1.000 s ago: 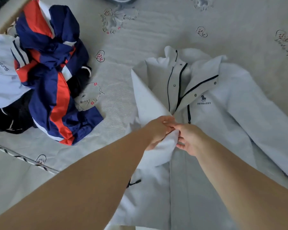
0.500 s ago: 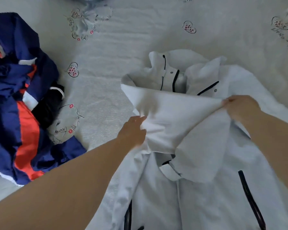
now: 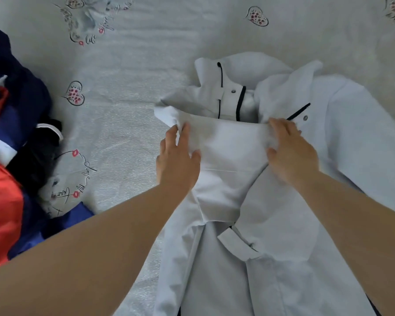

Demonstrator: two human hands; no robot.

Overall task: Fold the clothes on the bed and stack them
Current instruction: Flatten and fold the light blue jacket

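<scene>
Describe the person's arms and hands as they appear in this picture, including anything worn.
Both forearms are bare as far as the frame shows: no sleeves visible. The left hand and right hand wear no gloves, and no rings, watch or bracelets show.

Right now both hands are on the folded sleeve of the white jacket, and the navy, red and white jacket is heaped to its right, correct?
Not quite. The head view shows the navy, red and white jacket heaped to the left of the white jacket. The left hand and right hand are indeed on its folded sleeve.
</scene>
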